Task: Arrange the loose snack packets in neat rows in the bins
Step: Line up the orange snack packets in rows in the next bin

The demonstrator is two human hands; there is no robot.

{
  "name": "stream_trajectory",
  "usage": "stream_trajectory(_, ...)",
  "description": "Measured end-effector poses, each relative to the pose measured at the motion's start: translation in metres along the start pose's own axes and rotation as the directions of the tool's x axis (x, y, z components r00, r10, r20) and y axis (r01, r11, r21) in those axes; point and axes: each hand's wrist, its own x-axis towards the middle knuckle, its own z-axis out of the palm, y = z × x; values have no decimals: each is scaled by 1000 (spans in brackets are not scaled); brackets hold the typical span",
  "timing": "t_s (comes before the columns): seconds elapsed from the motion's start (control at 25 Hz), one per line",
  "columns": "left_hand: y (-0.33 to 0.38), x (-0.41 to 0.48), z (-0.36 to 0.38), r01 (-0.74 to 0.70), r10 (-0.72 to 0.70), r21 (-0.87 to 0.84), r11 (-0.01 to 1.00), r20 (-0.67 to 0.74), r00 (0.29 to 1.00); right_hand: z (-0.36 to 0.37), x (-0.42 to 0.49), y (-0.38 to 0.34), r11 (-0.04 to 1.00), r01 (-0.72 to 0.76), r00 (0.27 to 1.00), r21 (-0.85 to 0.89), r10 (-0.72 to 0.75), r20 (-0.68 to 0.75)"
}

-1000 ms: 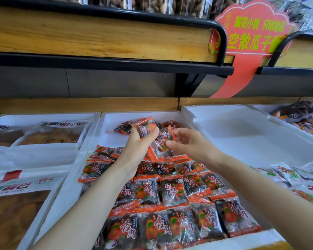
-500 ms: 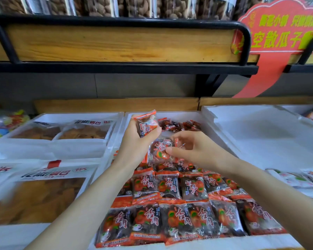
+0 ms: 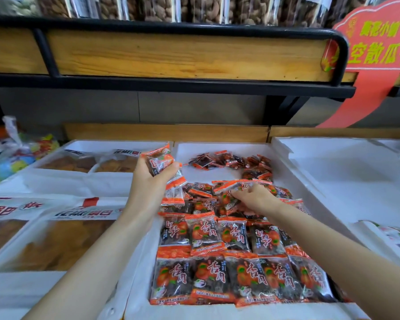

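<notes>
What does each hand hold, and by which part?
The left hand grips a bunch of packets around their middle, thumb in front. The right hand pinches one loose packet by its edge, though blur hides the exact spot.

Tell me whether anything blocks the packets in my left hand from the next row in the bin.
Yes. Beside the held packets, behind the neat rows, jumbled loose packets cover that spot, and the right hand grips one there.
</notes>
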Motion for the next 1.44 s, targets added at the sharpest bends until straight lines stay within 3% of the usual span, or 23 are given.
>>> stream_trajectory(0.16, -4, -6, -2, 31, -31, 5, 999, 20, 999, -2, -1, -3, 932, 140, 987, -334, -158, -27)
stream_trajectory(0.28, -6, -9, -1, 61, -61, 7, 998, 53, 997, -3, -3, -4, 847, 135, 990, -513, -139, 31)
stream_trajectory(0.36, -9, -15, 2, 80, -80, 4, 997, 88, 993, -3, -10, -4, 767, 123, 985, -630, -170, -15)
stream_trajectory(0.44, -12, -20, 6, 116, -113, -22, 993, 107, 988, -3, -25, -11, 704, 155, 943, -693, -314, -108)
stream_trajectory(0.52, -12, -23, 11, 140, -132, -61, 988, 113, 985, -2, -42, -23, 793, 340, 888, -506, -448, -106)
stream_trajectory(0.6, -11, -25, 16, 155, -142, -122, 980, 111, 984, 5, -64, -39, 874, 459, 888, -157, -458, 46)
stream_trajectory(0.72, -8, -31, 27, 198, -176, -246, 949, 109, 978, 21, -86, -46, 909, 345, 893, 234, -395, 216)
stream_trajectory(0.84, -1, -42, 36, 195, -162, -291, 937, 134, 978, 25, -90, -38, 882, 269, 910, 387, -364, 198)
stream_trajectory(1.0, 5, -32, 24, 62, -61, -235, 970, 14, 998, 5, -89, -27, 861, 214, 943, 461, -306, 134)
stream_trajectory(1.08, 5, -29, 20, 105, -107, -204, 973, 0, 994, -3, -89, -21, 878, 361, 923, 314, -384, 12)
stream_trajectory(1.12, 4, -32, 21, 173, -168, -211, 962, 38, 985, -5, -88, -16, 858, 503, 864, 101, -496, -87)
stream_trajectory(1.16, 3, -35, 24, 256, -240, -226, 940, 93, 966, -8, -86, -12, 758, 625, 741, -187, -651, -164)
stream_trajectory(1.2, 3, -39, 28, 338, -309, -247, 908, 147, 940, -10, -82, -6, 585, 664, 587, -465, -794, -160)
stream_trajectory(1.24, 3, -43, 30, 397, -357, -269, 877, 187, 915, -12, -79, 0, 404, 642, 462, -652, -882, -92)
stream_trajectory(1.28, 3, -45, 31, 426, -373, -293, 856, 219, 902, -13, -76, 6, 274, 600, 402, -751, -916, -13)
stream_trajectory(1.36, 4, -45, 31, 410, -339, -303, 860, 263, 904, -17, -74, 17, 159, 563, 410, -811, -906, 107)
stream_trajectory(1.44, 4, -47, 31, 340, -282, -214, 916, 263, 923, -22, -75, 23, 134, 593, 427, -794, -889, 168)
